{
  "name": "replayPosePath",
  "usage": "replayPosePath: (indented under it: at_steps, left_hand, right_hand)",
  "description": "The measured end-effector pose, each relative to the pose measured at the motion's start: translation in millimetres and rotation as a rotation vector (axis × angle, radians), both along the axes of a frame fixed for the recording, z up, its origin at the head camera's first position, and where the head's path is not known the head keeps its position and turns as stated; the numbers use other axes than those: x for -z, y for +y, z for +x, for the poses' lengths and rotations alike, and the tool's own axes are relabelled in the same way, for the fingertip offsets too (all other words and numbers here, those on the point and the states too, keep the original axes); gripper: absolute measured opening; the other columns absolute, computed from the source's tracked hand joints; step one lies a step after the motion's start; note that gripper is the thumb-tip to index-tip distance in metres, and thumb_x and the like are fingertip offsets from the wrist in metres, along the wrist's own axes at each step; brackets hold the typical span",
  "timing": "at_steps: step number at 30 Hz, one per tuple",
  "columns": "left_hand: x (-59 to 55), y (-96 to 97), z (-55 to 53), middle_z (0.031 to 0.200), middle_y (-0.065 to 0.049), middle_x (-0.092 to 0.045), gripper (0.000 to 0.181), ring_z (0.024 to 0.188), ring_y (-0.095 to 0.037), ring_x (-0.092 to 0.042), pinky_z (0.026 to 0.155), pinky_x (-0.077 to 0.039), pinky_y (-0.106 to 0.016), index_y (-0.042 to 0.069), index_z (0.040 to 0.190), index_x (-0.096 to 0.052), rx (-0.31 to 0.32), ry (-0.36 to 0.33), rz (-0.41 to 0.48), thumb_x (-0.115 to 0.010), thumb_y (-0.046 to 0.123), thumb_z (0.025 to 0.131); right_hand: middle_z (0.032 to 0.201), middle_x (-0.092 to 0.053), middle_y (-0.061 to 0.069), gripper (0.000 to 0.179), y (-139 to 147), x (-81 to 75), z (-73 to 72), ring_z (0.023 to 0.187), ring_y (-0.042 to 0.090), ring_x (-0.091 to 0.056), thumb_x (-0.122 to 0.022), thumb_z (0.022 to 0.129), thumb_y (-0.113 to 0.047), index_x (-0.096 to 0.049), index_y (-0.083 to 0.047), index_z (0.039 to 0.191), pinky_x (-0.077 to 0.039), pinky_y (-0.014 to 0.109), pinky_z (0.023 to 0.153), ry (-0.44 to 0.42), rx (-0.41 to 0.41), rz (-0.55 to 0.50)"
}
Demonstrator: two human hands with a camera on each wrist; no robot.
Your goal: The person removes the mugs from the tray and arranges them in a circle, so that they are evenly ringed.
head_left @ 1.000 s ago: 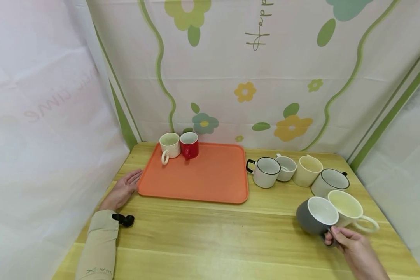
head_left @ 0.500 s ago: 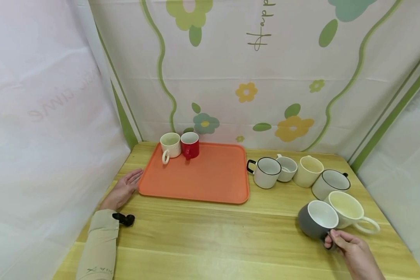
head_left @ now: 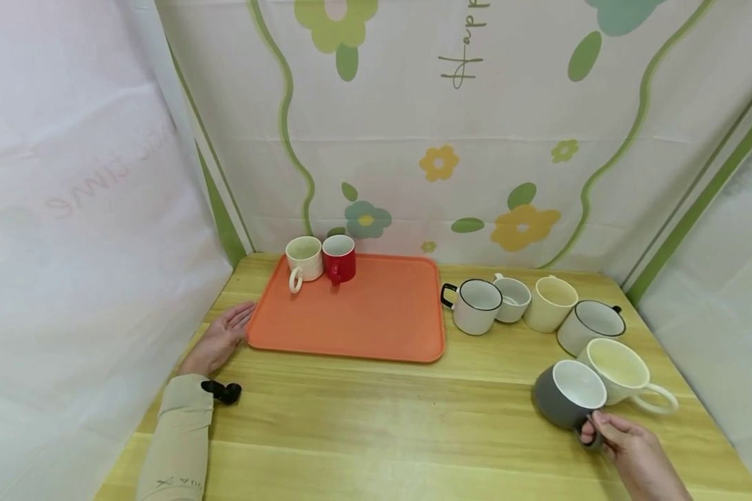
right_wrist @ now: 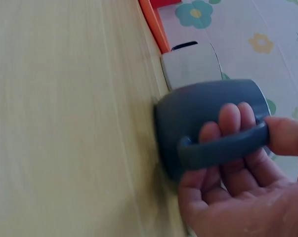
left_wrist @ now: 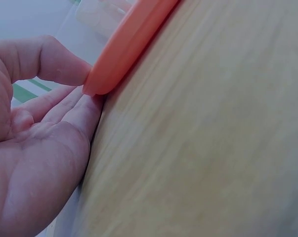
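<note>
My right hand holds a dark grey mug with a white inside. In the right wrist view, several fingers pass through the handle and the thumb lies at its upper end. The mug leans a little, with its base close over the table, and overlaps a large pale yellow mug in the head view. My left hand lies palm up at the left edge of an orange tray. Its fingers are straight along the rim, and the thumb touches the tray's corner in the left wrist view.
A cream mug and a red mug stand at the tray's back left. Right of the tray is a row: a black-rimmed white mug, a small white cup, a cream-yellow mug and another black-rimmed mug. Fabric walls surround the table.
The grey mug in my right hand has shifted slightly down toward the table's front. My left hand and the tray stay in place.
</note>
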State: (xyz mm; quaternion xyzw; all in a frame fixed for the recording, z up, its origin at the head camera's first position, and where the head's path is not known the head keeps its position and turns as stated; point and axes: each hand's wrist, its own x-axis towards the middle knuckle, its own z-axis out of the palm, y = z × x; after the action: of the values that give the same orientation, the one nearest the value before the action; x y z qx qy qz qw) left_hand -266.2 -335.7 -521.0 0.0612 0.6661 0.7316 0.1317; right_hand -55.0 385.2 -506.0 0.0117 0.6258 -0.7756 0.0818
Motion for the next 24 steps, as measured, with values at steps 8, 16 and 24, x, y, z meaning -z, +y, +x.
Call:
replayPosePath:
  at_steps: [8, 16, 24]
  left_hand:
    - [-1.9, 0.9, 0.0, 0.164, -0.019, 0.0, 0.082, 0.152, -0.033, -0.001, 0.091, -0.047, -0.013, 0.002, 0.155, -0.003, -0.001, -0.011, 0.0, -0.041, -0.021, 0.086]
    - [-2.4, -0.2, 2.6, 0.163, -0.019, 0.001, 0.083, 0.151, -0.034, 0.0, 0.093, -0.047, -0.013, 0.001, 0.155, -0.002, -0.008, -0.004, -0.004, -0.043, -0.02, 0.087]
    - [-1.6, 0.0, 0.2, 0.164, -0.018, 0.0, 0.083, 0.152, -0.032, -0.002, 0.092, -0.047, -0.013, 0.002, 0.155, -0.002, -0.006, -0.012, -0.009, -0.042, -0.02, 0.086]
  right_hand:
    - [0.118, -0.07, 0.015, 0.059, 12, -48.0, -0.6, 0.106, 0.025, -0.067, -0.039, 0.101, -0.049, -0.061, 0.0, 0.127, -0.055, 0.042, 0.083, -0.149, -0.083, 0.967]
    - [0.088, -0.071, -0.004, 0.028, -14, -104.9, -13.3, 0.073, -0.005, -0.056, -0.06, 0.091, -0.05, -0.071, -0.025, 0.089, -0.043, 0.023, 0.059, 0.113, -0.015, 1.392]
    - [0.083, -0.07, -0.014, 0.022, -102, -133.7, -60.0, 0.085, 0.008, -0.067, -0.067, 0.087, -0.046, -0.072, -0.025, 0.089, -0.052, 0.044, 0.083, 0.409, -0.076, 1.314]
